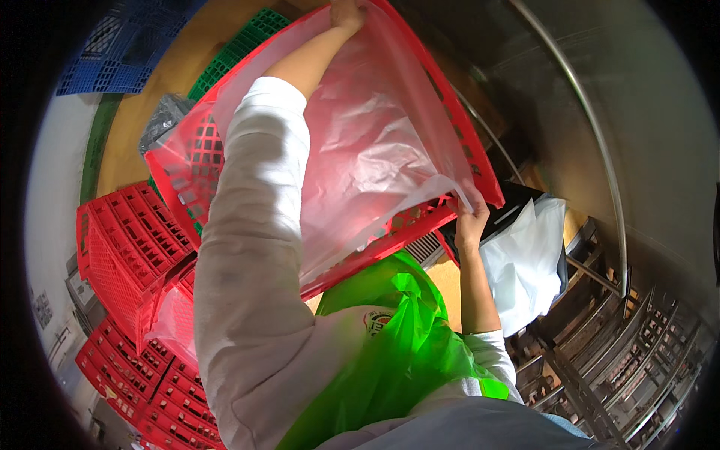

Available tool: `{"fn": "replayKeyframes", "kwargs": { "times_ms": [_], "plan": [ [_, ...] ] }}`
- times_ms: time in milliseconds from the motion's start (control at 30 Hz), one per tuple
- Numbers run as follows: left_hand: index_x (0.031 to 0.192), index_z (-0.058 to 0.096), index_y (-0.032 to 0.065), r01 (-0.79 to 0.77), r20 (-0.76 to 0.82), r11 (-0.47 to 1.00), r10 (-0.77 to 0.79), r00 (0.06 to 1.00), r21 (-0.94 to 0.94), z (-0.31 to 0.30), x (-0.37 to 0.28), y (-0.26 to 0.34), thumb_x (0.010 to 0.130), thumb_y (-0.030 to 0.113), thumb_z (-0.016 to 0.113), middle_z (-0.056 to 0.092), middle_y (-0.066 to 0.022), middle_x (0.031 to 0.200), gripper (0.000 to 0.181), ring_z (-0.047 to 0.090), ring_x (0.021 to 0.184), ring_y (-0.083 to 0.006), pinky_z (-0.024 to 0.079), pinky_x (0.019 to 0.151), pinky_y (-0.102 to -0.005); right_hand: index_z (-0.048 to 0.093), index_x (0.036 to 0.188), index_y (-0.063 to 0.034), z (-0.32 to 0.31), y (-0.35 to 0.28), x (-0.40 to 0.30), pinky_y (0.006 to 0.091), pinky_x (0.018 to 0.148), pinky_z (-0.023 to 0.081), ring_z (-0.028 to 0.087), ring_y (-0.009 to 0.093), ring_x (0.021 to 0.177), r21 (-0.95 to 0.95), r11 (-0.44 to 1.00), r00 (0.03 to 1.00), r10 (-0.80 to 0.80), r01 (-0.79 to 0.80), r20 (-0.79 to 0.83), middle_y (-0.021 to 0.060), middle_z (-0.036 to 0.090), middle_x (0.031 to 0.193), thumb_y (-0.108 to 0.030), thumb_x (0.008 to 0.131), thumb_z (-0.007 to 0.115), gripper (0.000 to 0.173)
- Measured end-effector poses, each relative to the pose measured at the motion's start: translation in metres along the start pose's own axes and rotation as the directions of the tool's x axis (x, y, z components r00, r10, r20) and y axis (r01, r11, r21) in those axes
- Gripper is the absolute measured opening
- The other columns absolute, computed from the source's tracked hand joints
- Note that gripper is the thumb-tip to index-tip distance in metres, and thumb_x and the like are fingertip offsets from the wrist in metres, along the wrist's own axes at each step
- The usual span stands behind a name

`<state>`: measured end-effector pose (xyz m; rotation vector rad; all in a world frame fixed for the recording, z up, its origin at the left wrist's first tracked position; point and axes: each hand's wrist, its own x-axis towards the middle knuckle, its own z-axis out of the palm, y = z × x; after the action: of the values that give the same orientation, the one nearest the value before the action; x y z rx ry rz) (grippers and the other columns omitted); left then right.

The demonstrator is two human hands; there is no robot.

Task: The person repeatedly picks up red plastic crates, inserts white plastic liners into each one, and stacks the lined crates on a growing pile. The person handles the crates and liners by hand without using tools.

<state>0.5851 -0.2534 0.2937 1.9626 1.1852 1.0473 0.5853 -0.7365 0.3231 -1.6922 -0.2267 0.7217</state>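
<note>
A red plastic crate (462, 126) stands tilted before me, its lattice walls showing through a translucent plastic liner (371, 146). The liner lies wrinkled inside and spreads over part of the rim. At the crate's near right corner, my right hand (472, 216) pinches the liner's edge by the rim. My left arm reaches across the crate, and my left hand (347, 16) is at the far rim against the liner. The picture's top edge cuts off its fingers, so its grip is hidden. A green plastic apron (388, 349) covers my front below the crate.
Red crates (132, 236) are piled at left, with a green crate (239, 53) and blue crates (121, 50) farther back. White plastic sheets (529, 264) hang over a black crate at right. A curved metal rail (588, 112) and metal racks (613, 365) border the right side.
</note>
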Motion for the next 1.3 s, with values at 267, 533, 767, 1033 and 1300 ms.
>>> {"fn": "replayKeyframes", "kwargs": {
  "times_ms": [267,533,767,1033,1300],
  "plan": [
    [0.119,0.048,0.0025,-0.316,-0.247,0.949,0.310,0.918,0.013,-0.036,-0.062,0.005,0.075,0.008,0.063,0.047,-0.0225,0.118,0.047,0.048,0.107,-0.0393,0.041,0.089,-0.0432,0.039,0.133,-0.0077,-0.003,0.013,-0.006,0.0304,0.085,0.048,0.050,0.024,0.112,-0.400,0.902,0.979,-0.199,0.162,-0.053,0.0141,0.042,0.129,0.015,0.076,0.045,0.062],
    [0.115,0.045,0.0070,-0.032,0.673,0.999,0.012,0.739,0.016,-0.133,-0.313,0.026,0.076,0.017,0.068,0.043,-0.0158,0.109,0.046,0.048,0.102,-0.0372,0.044,0.079,-0.0464,0.054,0.110,-0.0072,0.004,0.013,0.007,0.0417,0.087,0.040,0.049,0.030,0.104,-0.702,-0.040,0.665,-0.285,0.711,0.690,0.0128,0.053,0.110,-0.010,0.073,0.057,0.037],
    [0.122,0.042,0.0073,0.111,0.776,0.980,-0.199,0.598,0.166,-0.181,-0.409,0.054,0.060,0.043,0.079,0.044,-0.0158,0.111,0.081,0.051,0.101,-0.0355,0.046,0.082,-0.0450,0.056,0.089,-0.0083,-0.012,-0.015,0.045,0.0373,0.073,0.040,0.051,0.025,0.084,-0.603,-0.114,0.558,-0.275,0.789,0.783,0.0066,0.053,0.082,-0.006,0.069,0.055,0.020],
    [0.123,0.042,0.0112,0.128,0.808,0.973,-0.233,0.542,0.194,-0.165,-0.463,0.041,0.075,0.001,0.056,0.051,-0.0180,0.107,0.051,0.053,0.099,-0.0381,0.046,0.082,-0.0467,0.057,0.077,-0.0073,-0.050,-0.054,0.029,0.0332,0.075,0.040,0.050,0.021,0.085,-0.402,-0.238,0.344,-0.252,0.884,0.905,0.0039,0.053,0.085,-0.013,0.069,0.058,0.009],
    [0.118,0.050,0.0043,0.276,0.870,0.959,-0.081,0.487,-0.065,-0.158,-0.475,0.049,0.077,0.007,0.061,0.055,-0.0189,0.109,0.042,0.059,0.095,-0.0305,0.048,0.081,-0.0378,0.060,0.077,-0.0067,-0.084,-0.055,0.019,0.0318,0.079,0.042,0.050,0.020,0.089,-0.395,-0.366,0.371,-0.136,0.843,0.919,0.0041,0.055,0.087,-0.014,0.070,0.055,0.011]
  ]
}}
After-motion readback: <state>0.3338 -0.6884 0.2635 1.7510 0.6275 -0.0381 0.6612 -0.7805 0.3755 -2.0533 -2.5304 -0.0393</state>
